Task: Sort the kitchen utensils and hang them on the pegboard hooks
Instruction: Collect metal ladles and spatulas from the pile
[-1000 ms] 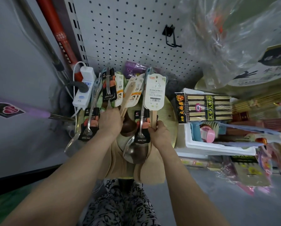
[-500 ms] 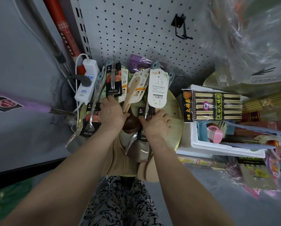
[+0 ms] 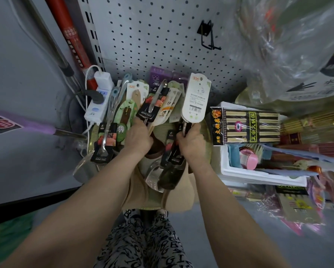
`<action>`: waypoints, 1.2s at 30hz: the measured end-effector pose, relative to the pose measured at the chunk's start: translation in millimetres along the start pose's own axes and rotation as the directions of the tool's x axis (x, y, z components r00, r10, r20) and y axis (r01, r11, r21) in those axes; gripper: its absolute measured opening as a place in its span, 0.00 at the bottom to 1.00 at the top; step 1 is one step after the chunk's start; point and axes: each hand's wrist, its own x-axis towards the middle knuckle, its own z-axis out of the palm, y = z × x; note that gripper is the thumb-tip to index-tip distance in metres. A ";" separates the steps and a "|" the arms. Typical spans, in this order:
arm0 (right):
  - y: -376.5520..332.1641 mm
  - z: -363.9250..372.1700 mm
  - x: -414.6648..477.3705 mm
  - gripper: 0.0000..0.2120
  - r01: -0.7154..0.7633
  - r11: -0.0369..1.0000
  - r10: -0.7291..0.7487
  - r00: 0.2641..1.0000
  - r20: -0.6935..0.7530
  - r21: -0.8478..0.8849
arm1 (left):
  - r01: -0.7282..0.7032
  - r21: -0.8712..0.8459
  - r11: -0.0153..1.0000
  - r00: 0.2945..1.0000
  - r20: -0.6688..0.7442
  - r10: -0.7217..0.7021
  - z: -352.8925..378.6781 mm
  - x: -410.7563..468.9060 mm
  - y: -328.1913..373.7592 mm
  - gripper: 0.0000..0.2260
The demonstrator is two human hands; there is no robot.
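A heap of packaged utensils lies on a round woven mat [image 3: 206, 132] below the white pegboard [image 3: 152, 35]. My left hand [image 3: 138, 139] grips a bundle of handles: a steel ladle with a black card [image 3: 152, 106] and wooden spatulas [image 3: 167, 111]. My right hand [image 3: 192, 141] grips a utensil handle carrying a tall white label card [image 3: 196, 99], lifted to the right of the bundle. A steel slotted spoon bowl [image 3: 154, 176] lies under my wrists. Another steel ladle [image 3: 104, 140] rests at the left. One black double hook [image 3: 207, 36] sticks out of the pegboard, bare.
A white power strip [image 3: 98, 101] with cables sits left of the heap. A chopstick pack [image 3: 245, 125] and a white foam box [image 3: 259, 175] of goods crowd the right. Clear plastic bags [image 3: 288, 45] hang upper right. Red and metal poles [image 3: 69, 35] lean at the left.
My right hand has pulled the white-carded utensil right and apart from the bundle. My left hand shifted its bundle slightly, fanning the cards. The view has tilted up a little.
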 end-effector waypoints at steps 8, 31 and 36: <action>9.4 -19.4 1.4 0.22 -0.089 0.958 0.057 0.991 0.122 0.273 | 0.159 -0.378 0.912 0.948 0.316 -0.034 -15.5 0.9 -1.5 0.11; 36.0 -36.7 -43.1 0.24 -0.087 0.902 -0.029 0.965 0.259 0.423 | 0.086 -0.584 0.807 0.892 0.406 0.198 -23.0 -57.2 34.2 0.19; 42.4 -47.9 -52.2 0.24 -0.033 0.918 -0.034 0.986 0.162 0.395 | -0.060 -0.448 0.892 0.925 0.310 0.218 -23.3 -71.4 42.1 0.11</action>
